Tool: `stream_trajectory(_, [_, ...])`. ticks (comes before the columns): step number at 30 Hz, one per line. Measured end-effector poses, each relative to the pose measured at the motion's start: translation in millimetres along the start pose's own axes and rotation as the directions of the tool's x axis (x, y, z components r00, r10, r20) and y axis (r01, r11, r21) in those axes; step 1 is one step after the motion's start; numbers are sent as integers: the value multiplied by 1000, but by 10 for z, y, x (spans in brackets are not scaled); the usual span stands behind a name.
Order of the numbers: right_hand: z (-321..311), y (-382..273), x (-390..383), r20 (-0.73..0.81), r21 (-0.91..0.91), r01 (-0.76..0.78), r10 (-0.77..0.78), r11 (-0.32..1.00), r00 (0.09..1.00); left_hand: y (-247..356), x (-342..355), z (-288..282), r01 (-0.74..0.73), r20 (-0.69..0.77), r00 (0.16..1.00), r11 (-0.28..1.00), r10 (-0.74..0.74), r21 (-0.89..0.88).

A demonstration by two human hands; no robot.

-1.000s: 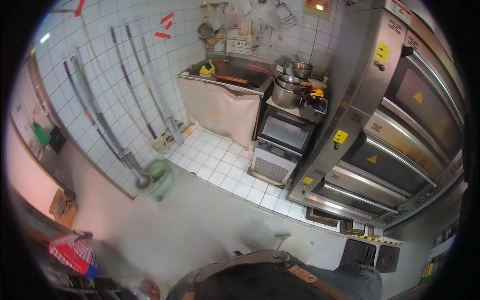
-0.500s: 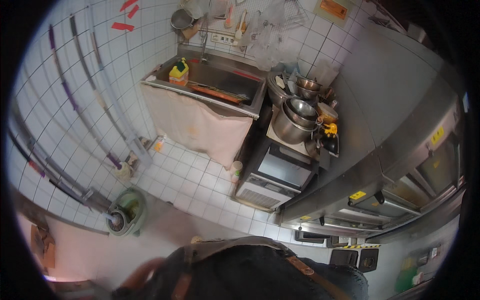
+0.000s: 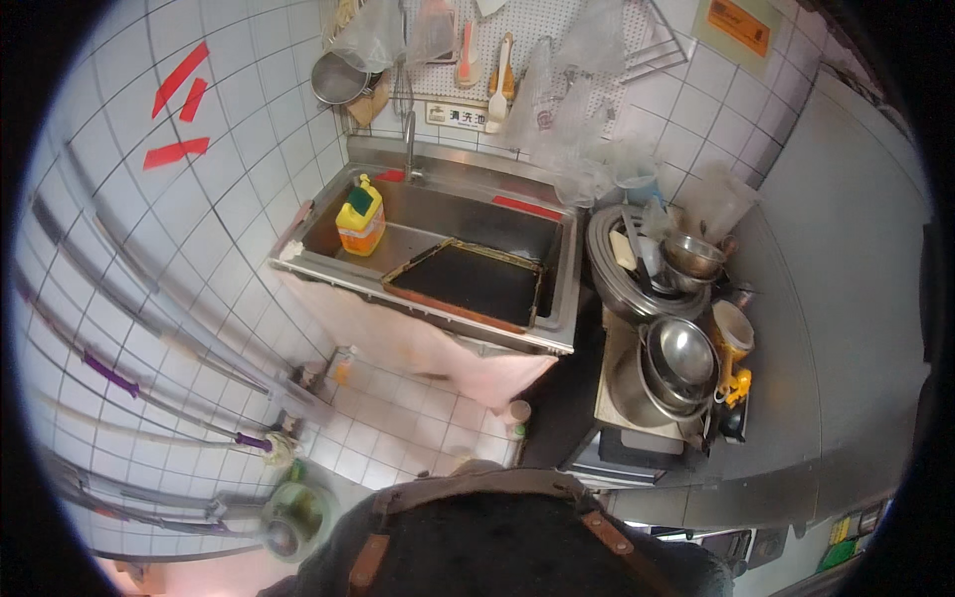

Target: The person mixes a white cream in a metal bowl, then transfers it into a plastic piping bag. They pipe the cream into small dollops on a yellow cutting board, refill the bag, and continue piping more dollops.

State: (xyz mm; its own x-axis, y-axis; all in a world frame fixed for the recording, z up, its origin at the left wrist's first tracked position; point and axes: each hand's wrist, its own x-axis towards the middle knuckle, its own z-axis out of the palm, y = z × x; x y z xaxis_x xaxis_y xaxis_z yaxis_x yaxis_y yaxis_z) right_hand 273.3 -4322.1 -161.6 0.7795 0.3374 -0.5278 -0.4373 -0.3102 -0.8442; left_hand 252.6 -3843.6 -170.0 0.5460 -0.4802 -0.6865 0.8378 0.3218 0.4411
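Observation:
Neither my left hand nor my right hand shows; my dark apron with brown straps fills the lower middle. Ahead of me is a steel sink with a tap at its back. A yellow plastic jug with a green pad on top stands at the sink's left. A dark rectangular baking tray lies at a slant in the basin's right part. A pale cloth hangs below the front rim.
At the right, stacked pots and bowls sit on a small appliance, beside a tall steel cabinet side. Several mop poles lean on the left tiled wall, with a green bucket below. Utensils and plastic bags hang on a pegboard.
My view has swung toward the sink and come closer; the oven doors have left the right side. A bit of skin seen at the lower left half a second ago is gone.

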Motion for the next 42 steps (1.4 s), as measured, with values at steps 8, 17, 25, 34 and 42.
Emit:
stream_trajectory(8, [-992, -2028, 1136, -367, -241, 143, -226, 960, 902, 3353, 715, 1118, -490, 178, 864, 703, 471, 515])
stream_trajectory(17, [-918, -2444, 1999, -709, 349, 197, 121, 916, 695, 7377, 3414, 3535, -646, 628, 263, -350, 733, 679])
stream_trajectory(25, [-788, -2655, 1993, -919, 260, 164, 192, 951, 345, 8884, 5181, 4889, -406, 406, 254, -284, 878, 869])
stream_trajectory(34, [-1367, -2851, 2365, -861, 313, 31, 270, 949, 430, 8828, 5524, 4919, -450, 487, -56, -457, 872, 767])
stream_trajectory(42, [-3519, -3476, 2488, -953, -158, 195, -201, 968, 227, 8716, 4958, 4910, -519, 557, 54, -453, 829, 725])
